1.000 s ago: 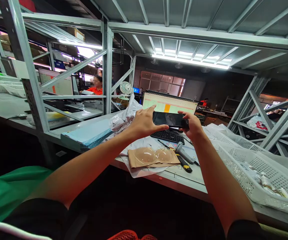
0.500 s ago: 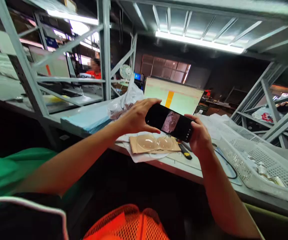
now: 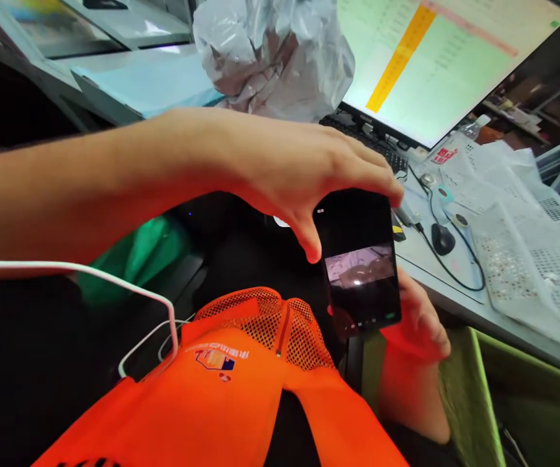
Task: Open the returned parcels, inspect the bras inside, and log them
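Note:
A black smartphone [image 3: 361, 227] is held nearly upright in front of the orange vest [image 3: 211, 402], its screen showing a small photo with a pale surface and a brownish rounded shape. My left hand [image 3: 304, 162] reaches across its top end, thumb at the left edge and fingers over the upper right corner. Around the lower right side, my right hand [image 3: 420, 318] grips the phone from behind; most of its fingers are hidden. Just right of the phone, a bit of a yellow and black tool [image 3: 398, 231] shows on the table.
Behind my left hand stands a crumpled plastic bag [image 3: 274, 58]. A monitor [image 3: 435, 71] is at the back, with a keyboard [image 3: 357, 130] below it. A mouse [image 3: 442, 239], cables and white perforated baskets [image 3: 547, 279] lie to the right. A white cable [image 3: 89, 267] crosses the left side.
The phone has come down closer to my body and turned from sideways to nearly upright. My view has tilted downward, and the beige bra on the table no longer shows.

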{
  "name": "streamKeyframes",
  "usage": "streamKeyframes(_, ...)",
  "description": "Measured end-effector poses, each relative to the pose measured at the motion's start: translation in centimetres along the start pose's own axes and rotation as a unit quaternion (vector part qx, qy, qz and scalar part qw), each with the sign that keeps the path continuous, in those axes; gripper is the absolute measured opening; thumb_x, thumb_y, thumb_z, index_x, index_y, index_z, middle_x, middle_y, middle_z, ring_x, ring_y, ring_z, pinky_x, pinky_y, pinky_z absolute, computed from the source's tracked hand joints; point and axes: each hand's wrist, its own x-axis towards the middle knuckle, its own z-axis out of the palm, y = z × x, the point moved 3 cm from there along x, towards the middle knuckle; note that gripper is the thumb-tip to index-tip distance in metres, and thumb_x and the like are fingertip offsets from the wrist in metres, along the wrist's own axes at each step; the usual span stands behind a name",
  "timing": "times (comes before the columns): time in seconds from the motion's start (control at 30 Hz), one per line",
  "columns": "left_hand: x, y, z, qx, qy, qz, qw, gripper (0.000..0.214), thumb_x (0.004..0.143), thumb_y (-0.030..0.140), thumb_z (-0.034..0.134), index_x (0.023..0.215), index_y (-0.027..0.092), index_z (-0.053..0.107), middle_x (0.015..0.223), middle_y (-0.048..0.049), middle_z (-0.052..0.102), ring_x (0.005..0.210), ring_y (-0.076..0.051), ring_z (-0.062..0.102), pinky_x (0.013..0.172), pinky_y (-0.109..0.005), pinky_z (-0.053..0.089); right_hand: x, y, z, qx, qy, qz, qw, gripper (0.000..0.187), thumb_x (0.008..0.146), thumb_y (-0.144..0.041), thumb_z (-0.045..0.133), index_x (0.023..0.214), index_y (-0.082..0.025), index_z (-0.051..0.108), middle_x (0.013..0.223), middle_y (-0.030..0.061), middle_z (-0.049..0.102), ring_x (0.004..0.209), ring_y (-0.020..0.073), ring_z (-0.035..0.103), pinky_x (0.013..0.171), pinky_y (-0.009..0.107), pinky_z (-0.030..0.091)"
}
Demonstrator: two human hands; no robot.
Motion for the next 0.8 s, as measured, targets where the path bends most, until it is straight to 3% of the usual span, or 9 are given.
streamKeyframes(0.1,1.3,-4.4,0.3,-0.019,0.036,-0.038,0.998,0.061,0.098,0.072,0.053,0.115,0.017,0.074,0.144,0.0008,0.065,0.153,-0.038,0.05,0.122,-0.046,0.05,0.0,0.1,0.4,0.006,-0.006,-0.011,1.0,0.069,0.089,-0.067,0.075,0.148,-0.032,0.065,0.126,0.0132,0.077,0.097,0.0362,0.08,0.081,0.055,0.068)
streamKeyframes(0.23,2.0,-6.9,0.0,0.001,0.086,-0.055,0.995,0.052,0.1,0.065,0.06,0.124,0.021,0.072,0.151,0.0029,0.06,0.157,-0.039,0.044,0.126,-0.049,0.045,0.3,1.6,0.5,0.048,0.035,0.035,0.998,0.078,0.085,-0.068,0.082,0.151,-0.032,0.06,0.132,0.0138,0.075,0.109,0.0401,0.078,0.08,0.058,0.069)
streamKeyframes(0.3,2.5,-7.5,-1.7,0.054,0.087,-0.041,0.994,0.051,0.102,0.06,0.064,0.136,0.023,0.068,0.155,0.0015,0.057,0.16,-0.039,0.039,0.13,-0.052,0.039,0.9,2.8,0.6,0.09,0.028,0.032,0.995,0.071,0.087,-0.067,0.081,0.147,-0.032,0.062,0.13,0.0118,0.076,0.108,0.0378,0.079,0.08,0.056,0.07)
streamKeyframes(0.4,3.2,-9.3,-5.6,0.197,0.07,-0.03,0.977,0.065,0.102,0.059,0.066,0.155,0.021,0.058,0.168,-0.0038,0.046,0.164,-0.04,0.028,0.136,-0.054,0.023,2.0,4.3,0.5,0.13,0.022,-0.001,0.991,0.061,0.094,-0.065,0.074,0.143,-0.029,0.064,0.128,0.0111,0.077,0.109,0.0345,0.079,0.084,0.054,0.071)
streamKeyframes(0.5,3.0,-13.2,-8.4,0.324,0.098,-0.107,0.935,0.079,0.098,0.062,0.071,0.161,0.017,0.053,0.174,-0.0141,0.038,0.165,-0.046,0.02,0.136,-0.064,0.011,3.0,4.9,0.4,0.138,0.049,-0.02,0.989,0.061,0.094,-0.062,0.075,0.142,-0.026,0.062,0.132,0.0127,0.076,0.114,0.0348,0.078,0.086,0.053,0.071)
streamKeyframes(0.57,2.2,-16.5,-8.2,0.339,0.085,-0.195,0.916,0.078,0.098,0.059,0.072,0.158,0.013,0.056,0.17,-0.0211,0.044,0.161,-0.05,0.028,0.129,-0.075,0.016,3.3,4.8,0.4,0.145,0.054,-0.011,0.988,0.063,0.094,-0.059,0.075,0.144,-0.026,0.058,0.133,0.0133,0.075,0.113,0.0355,0.078,0.081,0.05,0.071)
streamKeyframes(0.67,0.8,-19.9,-6.2,0.322,0.057,-0.264,0.907,0.063,0.098,0.05,0.075,0.147,0.012,0.065,0.16,-0.0216,0.056,0.156,-0.046,0.038,0.127,-0.073,0.022,3.6,4.3,0.4,0.16,0.05,0.008,0.986,0.069,0.092,-0.049,0.075,0.152,-0.03,0.046,0.136,0.0128,0.075,0.109,0.036,0.08,0.075,0.047,0.071)
streamKeyframes(0.73,0.5,-20.1,-5.2,0.328,0.072,-0.248,0.909,0.054,0.1,0.046,0.074,0.14,0.01,0.07,0.155,-0.0215,0.061,0.154,-0.043,0.042,0.128,-0.072,0.019,3.8,3.9,0.4,0.163,0.045,0.011,0.986,0.071,0.09,-0.044,0.076,0.152,-0.032,0.043,0.137,0.0121,0.074,0.111,0.037,0.08,0.072,0.048,0.072)
streamKeyframes(0.8,0.6,-18.5,-4.7,0.349,0.113,-0.215,0.905,0.05,0.1,0.042,0.073,0.135,0.007,0.073,0.149,-0.0235,0.065,0.15,-0.042,0.046,0.128,-0.073,0.015,4.1,3.7,0.5,0.163,0.042,0.009,0.986,0.066,0.09,-0.043,0.075,0.148,-0.032,0.044,0.136,0.0109,0.074,0.112,0.0369,0.08,0.07,0.047,0.072)
